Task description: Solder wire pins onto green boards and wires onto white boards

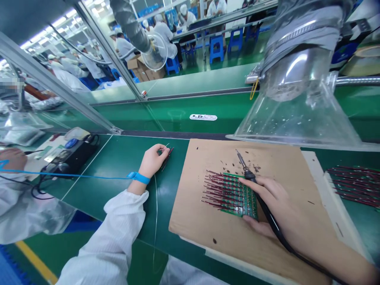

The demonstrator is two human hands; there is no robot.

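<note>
I see the green circuit board flat, dark-red wires jutting leftward, soldering iron slanting at its upper right, thin strands well left.

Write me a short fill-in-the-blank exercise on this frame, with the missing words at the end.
1. The strap around the left wrist is ____ in colour.
2. The hand with the soldering iron is the person's ____ one.
3. The iron's tip points ____ the person.
4. Dark red wires stick out past the board on its ____ side, as pictured.

Missing words: blue; right; away from; left.
</note>
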